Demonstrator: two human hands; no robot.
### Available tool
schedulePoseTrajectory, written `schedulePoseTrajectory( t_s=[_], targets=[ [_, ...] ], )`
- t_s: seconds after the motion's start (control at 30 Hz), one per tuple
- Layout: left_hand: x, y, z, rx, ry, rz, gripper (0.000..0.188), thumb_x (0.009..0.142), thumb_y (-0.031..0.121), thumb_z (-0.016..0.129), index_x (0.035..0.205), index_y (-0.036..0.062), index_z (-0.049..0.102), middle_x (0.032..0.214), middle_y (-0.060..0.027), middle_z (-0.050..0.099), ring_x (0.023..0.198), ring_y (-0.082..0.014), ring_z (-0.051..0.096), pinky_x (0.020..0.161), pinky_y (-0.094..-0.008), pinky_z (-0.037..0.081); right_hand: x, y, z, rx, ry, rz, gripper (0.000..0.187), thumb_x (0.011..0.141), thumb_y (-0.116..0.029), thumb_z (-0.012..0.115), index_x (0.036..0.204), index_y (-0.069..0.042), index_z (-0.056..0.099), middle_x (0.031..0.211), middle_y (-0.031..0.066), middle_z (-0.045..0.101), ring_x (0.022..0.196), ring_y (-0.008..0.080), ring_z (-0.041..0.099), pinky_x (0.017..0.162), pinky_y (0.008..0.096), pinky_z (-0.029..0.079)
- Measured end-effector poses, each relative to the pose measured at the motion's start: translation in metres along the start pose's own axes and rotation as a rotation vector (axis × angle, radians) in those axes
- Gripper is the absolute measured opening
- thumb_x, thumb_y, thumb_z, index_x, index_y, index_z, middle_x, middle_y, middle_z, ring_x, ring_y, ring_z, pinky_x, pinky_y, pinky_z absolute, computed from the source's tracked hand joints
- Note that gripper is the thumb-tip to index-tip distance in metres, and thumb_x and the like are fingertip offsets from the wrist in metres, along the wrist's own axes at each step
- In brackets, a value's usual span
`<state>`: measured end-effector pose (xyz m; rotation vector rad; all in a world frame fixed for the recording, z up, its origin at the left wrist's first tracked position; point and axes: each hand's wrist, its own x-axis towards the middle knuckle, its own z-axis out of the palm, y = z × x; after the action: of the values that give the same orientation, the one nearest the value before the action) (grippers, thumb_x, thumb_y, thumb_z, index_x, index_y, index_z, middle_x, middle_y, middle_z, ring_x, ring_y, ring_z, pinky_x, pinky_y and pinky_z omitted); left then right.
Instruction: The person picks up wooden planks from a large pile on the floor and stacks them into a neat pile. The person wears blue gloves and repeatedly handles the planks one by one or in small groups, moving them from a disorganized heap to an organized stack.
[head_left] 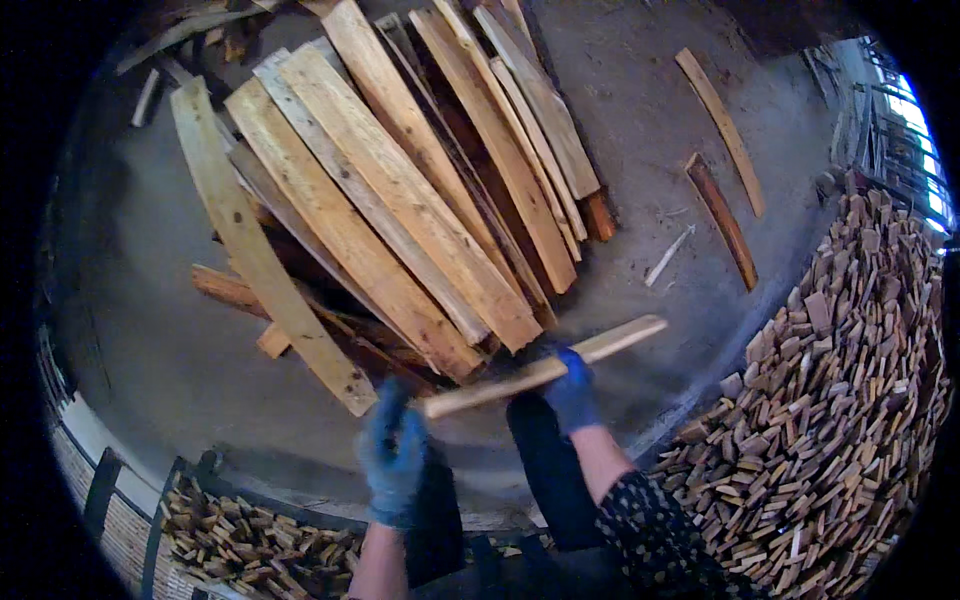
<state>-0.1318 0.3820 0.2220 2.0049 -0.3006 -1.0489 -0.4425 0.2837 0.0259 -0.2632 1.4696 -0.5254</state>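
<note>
My right hand [574,392], in a blue glove, is closed round a short narrow wooden slat [625,338]. The slat lies slantwise in front of my knees, its right end higher in view. My left hand [393,460], also gloved in blue and a little blurred, is beside the slat's left end. Its fingers are apart, with nothing seen between them. Just beyond both hands, a heap of long rough boards [400,190] fans out away from me. The nearest end of a pale outer board [240,220] comes close to my left fingertips.
A big pile of short cut wood pieces [830,420] rises on the right. Another pile [250,535] sits at lower left behind a low edge. Two loose slats [722,130] and a pale splinter [668,257] lie on the grey floor [640,120] right of the heap.
</note>
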Motion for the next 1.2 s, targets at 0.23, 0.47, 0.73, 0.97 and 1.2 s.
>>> schedulePoseTrajectory(
  t_s=[0.23,0.47,0.73,0.97,1.2],
  targets=[
    [0.1,-0.053,-0.093,0.22,0.467,0.021,0.058,0.088,0.019,0.063,0.135,-0.0052,0.039,0.129,-0.0159,0.052,0.115,-0.0227,0.051,0.097,-0.033,0.04,-0.11,-0.194,0.215,-0.371,-0.061,-0.454,0.028,0.084,-0.017,0.065,0.108,-0.002,0.062,0.103,0.0088,0.063,0.089,0.0179,0.062,0.081,0.0314,0.05],
    [0.112,-0.041,-0.039,-0.228,0.275,-0.29,0.057,0.085,0.028,0.067,0.126,-0.005,0.045,0.119,-0.0155,0.055,0.108,-0.0206,0.052,0.093,-0.0325,0.041,-0.002,-0.186,0.334,-0.883,-0.499,-0.556,0.064,0.087,-0.036,0.063,0.134,0.001,0.041,0.131,0.012,0.048,0.121,0.0191,0.045,0.101,0.0296,0.036],
    [0.099,-0.012,0.043,-0.599,0.476,-0.188,0.055,0.088,0.018,0.064,0.133,-0.0016,0.038,0.136,-0.0143,0.039,0.123,-0.0227,0.04,0.105,-0.0334,0.031,-0.014,-0.183,0.326,-0.852,-0.616,-0.181,0.066,0.088,-0.041,0.061,0.137,-0.004,0.041,0.132,0.0064,0.049,0.122,0.0154,0.045,0.104,0.0293,0.033],
    [0.11,-0.02,0.01,-0.711,0.059,-0.358,0.059,0.088,0.029,0.064,0.133,0.0001,0.039,0.124,-0.0104,0.052,0.113,-0.02,0.05,0.099,-0.0333,0.039,0.016,-0.143,0.288,-0.779,-0.534,-0.124,0.073,0.09,-0.054,0.052,0.136,0.001,0.04,0.138,0.0087,0.044,0.128,0.0172,0.039,0.108,0.0294,0.027],
    [0.099,-0.018,-0.02,-0.936,0.059,-0.552,0.058,0.089,0.027,0.062,0.135,0.0022,0.037,0.118,-0.0076,0.054,0.104,-0.0183,0.056,0.088,-0.0326,0.049,-0.027,-0.14,0.293,-0.841,-0.538,0.14,0.081,0.081,-0.065,0.056,0.127,0.002,0.051,0.119,0.0092,0.057,0.107,0.0167,0.054,0.094,0.0309,0.043]
  ],
)
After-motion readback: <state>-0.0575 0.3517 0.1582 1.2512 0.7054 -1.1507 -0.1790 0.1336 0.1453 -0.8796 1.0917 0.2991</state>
